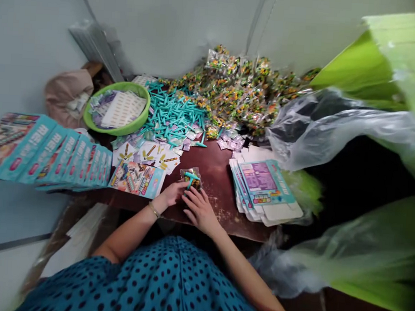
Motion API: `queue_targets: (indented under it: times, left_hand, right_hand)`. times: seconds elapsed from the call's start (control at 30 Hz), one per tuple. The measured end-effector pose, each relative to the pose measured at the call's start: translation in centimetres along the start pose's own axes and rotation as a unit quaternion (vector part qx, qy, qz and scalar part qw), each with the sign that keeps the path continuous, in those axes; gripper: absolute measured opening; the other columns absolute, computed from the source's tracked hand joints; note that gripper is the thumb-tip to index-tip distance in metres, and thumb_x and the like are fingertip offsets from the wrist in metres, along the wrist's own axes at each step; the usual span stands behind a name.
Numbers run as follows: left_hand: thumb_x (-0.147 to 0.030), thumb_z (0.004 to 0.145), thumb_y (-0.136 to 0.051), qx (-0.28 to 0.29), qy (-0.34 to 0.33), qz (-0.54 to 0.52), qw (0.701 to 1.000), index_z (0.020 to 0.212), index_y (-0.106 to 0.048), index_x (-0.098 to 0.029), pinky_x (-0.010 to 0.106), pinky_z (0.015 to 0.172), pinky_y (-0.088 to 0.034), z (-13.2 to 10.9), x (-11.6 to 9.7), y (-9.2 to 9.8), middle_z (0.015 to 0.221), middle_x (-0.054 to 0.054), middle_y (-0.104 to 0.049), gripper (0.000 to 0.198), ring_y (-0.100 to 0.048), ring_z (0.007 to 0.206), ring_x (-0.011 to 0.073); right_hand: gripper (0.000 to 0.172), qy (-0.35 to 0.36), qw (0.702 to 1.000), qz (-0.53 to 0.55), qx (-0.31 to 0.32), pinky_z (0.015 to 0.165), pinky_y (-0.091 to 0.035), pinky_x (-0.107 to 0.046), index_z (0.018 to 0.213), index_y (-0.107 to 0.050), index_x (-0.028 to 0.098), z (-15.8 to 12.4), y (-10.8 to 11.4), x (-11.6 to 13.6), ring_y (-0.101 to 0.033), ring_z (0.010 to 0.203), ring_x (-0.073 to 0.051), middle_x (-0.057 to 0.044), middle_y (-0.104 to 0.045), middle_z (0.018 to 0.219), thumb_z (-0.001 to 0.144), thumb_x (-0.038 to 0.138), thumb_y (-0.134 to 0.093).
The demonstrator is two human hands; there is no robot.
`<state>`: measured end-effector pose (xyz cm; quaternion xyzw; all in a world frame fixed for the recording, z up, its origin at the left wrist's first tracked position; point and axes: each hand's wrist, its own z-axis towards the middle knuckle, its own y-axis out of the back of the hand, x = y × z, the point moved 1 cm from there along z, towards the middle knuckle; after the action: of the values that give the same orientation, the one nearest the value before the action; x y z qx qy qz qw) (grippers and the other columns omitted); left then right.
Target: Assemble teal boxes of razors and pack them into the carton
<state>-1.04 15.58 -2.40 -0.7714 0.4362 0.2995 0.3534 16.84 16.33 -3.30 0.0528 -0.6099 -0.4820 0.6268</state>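
Observation:
A small clear packet (193, 183) with dark, multicoloured contents lies at the table's front edge, a teal T-shaped piece (191, 177) on top of it. My left hand (173, 192) pinches the teal piece and the packet's left side. From the right, my right hand (200, 210) reaches over the packet's lower edge with its fingers apart. Left of my hands lies a flat printed box (137, 178), with cards showing sword pictures (147, 153) behind it.
Teal pieces (175, 113) and filled packets (243, 92) are heaped at the back. A green basin (144, 116) and standing boxes (58, 153) are on the left. Flat cartons (267, 187) and plastic bags (310, 133) lie right.

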Motion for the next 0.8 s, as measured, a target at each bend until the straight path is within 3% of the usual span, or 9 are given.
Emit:
queue_targets:
  times: [0.1, 0.17, 0.23, 0.33, 0.4, 0.5, 0.6, 0.7, 0.8]
  left_hand:
    - [-0.041, 0.084, -0.079, 0.022, 0.02, -0.029, 0.999, 0.097, -0.075, -0.01, 0.032, 0.065, -0.06, -0.7, 0.9, -0.6, 0.078, 0.011, -0.076, 0.034, -0.072, 0.064, 0.0202]
    - [-0.042, 0.084, -0.079, -0.012, -0.042, -0.058, 0.997, 0.111, -0.074, -0.013, 0.036, 0.086, -0.061, -1.2, 1.5, -1.5, 0.098, 0.012, -0.079, 0.039, -0.075, 0.087, 0.023]
    - [-0.045, 0.086, -0.077, -0.059, -0.14, -0.037, 0.988, 0.122, -0.071, -0.017, 0.04, 0.105, -0.054, -1.8, 1.7, -2.0, 0.118, 0.012, -0.076, 0.046, -0.072, 0.11, 0.025]
    - [-0.049, 0.086, -0.076, -0.057, -0.253, 0.115, 0.959, 0.145, -0.058, -0.021, 0.045, 0.118, -0.043, -3.5, 1.5, -0.7, 0.145, 0.015, -0.063, 0.069, -0.061, 0.133, 0.0294]
    - [-0.044, 0.077, -0.085, -0.063, -0.302, 0.275, 0.911, 0.155, -0.048, -0.022, 0.053, 0.124, -0.033, -5.2, 1.3, 1.9, 0.16, 0.016, -0.048, 0.089, -0.046, 0.148, 0.0357]
    - [-0.028, 0.077, -0.084, -0.159, -0.318, 0.49, 0.796, 0.152, -0.053, -0.022, 0.063, 0.129, -0.011, -7.6, 1.0, 7.0, 0.167, 0.016, -0.038, 0.081, -0.023, 0.159, 0.0418]
    - [-0.025, 0.092, -0.064, -0.237, -0.321, 0.533, 0.746, 0.14, -0.065, -0.02, 0.06, 0.125, -0.024, -8.7, 0.1, 10.5, 0.152, 0.018, -0.057, 0.048, -0.043, 0.148, 0.0384]
    - [-0.037, 0.103, -0.047, -0.287, -0.409, 0.467, 0.73, 0.134, -0.069, -0.022, 0.051, 0.118, -0.037, -9.4, -1.3, 11.0, 0.135, 0.015, -0.069, 0.041, -0.058, 0.131, 0.0305]
    - [-0.043, 0.107, -0.039, -0.285, -0.468, 0.435, 0.715, 0.136, -0.068, -0.022, 0.047, 0.117, -0.039, -10.1, -1.8, 9.5, 0.134, 0.013, -0.068, 0.047, -0.058, 0.129, 0.0273]
  right_hand:
    - [0.055, -0.092, 0.982, 0.105, -0.128, 0.127, -0.025, -0.062, 0.146, -0.058, 0.03, 1.0, 1.0, -0.8, -0.04, 0.152, -0.032, -0.01, -0.054, 0.154, 0.094, 0.042, -0.065]
    - [0.071, -0.186, 0.939, 0.213, -0.198, 0.124, -0.034, -0.056, 0.148, -0.055, 0.025, 1.6, 1.0, -1.3, -0.045, 0.148, -0.033, -0.013, -0.054, 0.153, 0.084, 0.049, -0.074]
    - [0.074, -0.255, 0.887, 0.337, -0.187, 0.115, -0.046, -0.051, 0.14, -0.059, 0.022, 2.3, 0.0, -1.3, -0.06, 0.131, -0.032, -0.012, -0.064, 0.139, 0.077, 0.054, -0.079]
    - [0.063, -0.312, 0.822, 0.443, -0.175, 0.098, -0.056, -0.042, 0.121, -0.067, 0.02, 2.8, -0.9, -1.4, -0.07, 0.101, -0.026, -0.008, -0.075, 0.114, 0.071, 0.053, -0.084]
    - [0.061, -0.339, 0.796, 0.461, -0.196, 0.09, -0.058, -0.039, 0.115, -0.068, 0.02, 2.8, -0.4, -2.4, -0.07, 0.092, -0.024, -0.006, -0.076, 0.106, 0.066, 0.05, -0.088]
    - [0.062, -0.351, 0.799, 0.452, -0.182, 0.087, -0.057, -0.037, 0.11, -0.07, 0.019, 3.1, 1.2, -3.9, -0.07, 0.089, -0.022, -0.005, -0.076, 0.103, 0.059, 0.046, -0.092]
    - [0.063, -0.321, 0.832, 0.446, -0.074, 0.091, -0.056, -0.036, 0.115, -0.071, 0.019, 4.8, 1.6, -2.8, -0.07, 0.093, -0.022, -0.005, -0.077, 0.107, 0.06, 0.042, -0.092]
    - [0.066, -0.261, 0.832, 0.487, 0.053, 0.094, -0.056, -0.036, 0.127, -0.068, 0.019, 7.9, 0.3, 0.4, -0.07, 0.099, -0.021, -0.005, -0.075, 0.118, 0.067, 0.039, -0.088]
    - [0.066, -0.227, 0.844, 0.482, 0.054, 0.098, -0.055, -0.036, 0.129, -0.066, 0.018, 11.2, -0.7, 2.4, -0.069, 0.101, -0.02, -0.005, -0.074, 0.119, 0.068, 0.033, -0.084]
